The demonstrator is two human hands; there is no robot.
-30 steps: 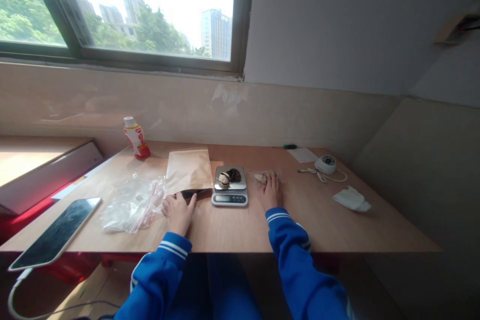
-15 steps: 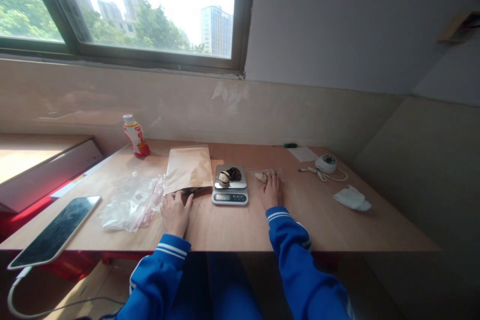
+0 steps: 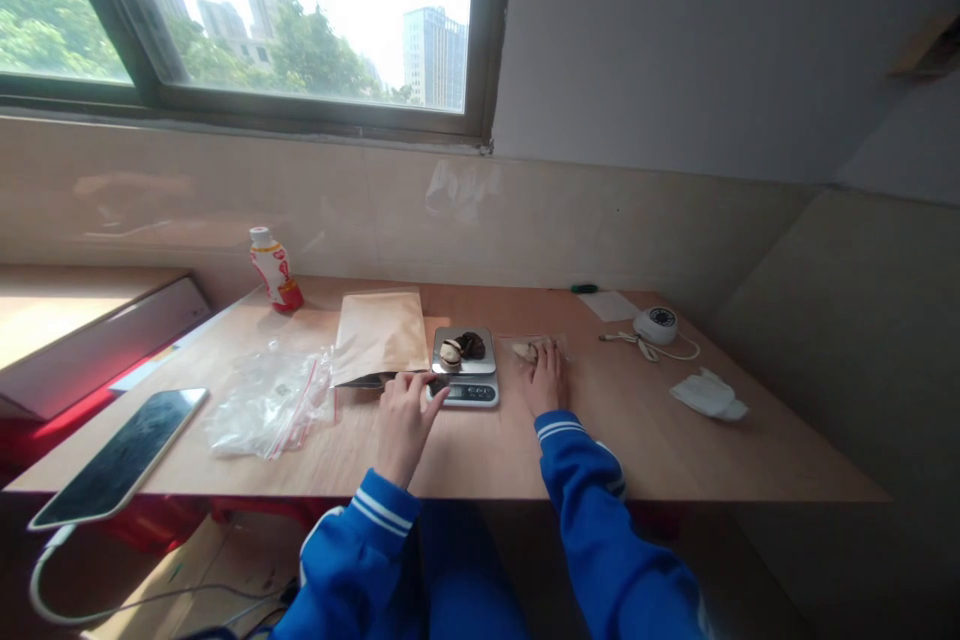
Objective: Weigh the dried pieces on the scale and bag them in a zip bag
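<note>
A small digital kitchen scale (image 3: 463,393) sits in the middle of the table. On its metal plate lie a pale, rounded piece (image 3: 451,354) and dark, wrinkled pieces (image 3: 471,346) that look like dried mushrooms. My left hand (image 3: 403,422) is at the scale's front left corner, thumb apart and fingers over the edge of the display. To the right of the scale, my right hand (image 3: 548,384) rests with outstretched fingers on a small clear zip bag (image 3: 517,350) with pale pieces in it. A brown paper pouch (image 3: 381,332), its dark mouth facing me, lies left of the scale.
Clear zip bags (image 3: 262,405) with red seals lie at left, near a charging phone (image 3: 124,460). A drink bottle (image 3: 276,270) stands behind. At right are a white camera (image 3: 655,324) with a cable, a crumpled white tissue (image 3: 709,395) and a paper sheet (image 3: 609,306).
My left hand has moved right, from the mouth of the paper pouch to the front left corner of the scale. My right hand stays on the small bag.
</note>
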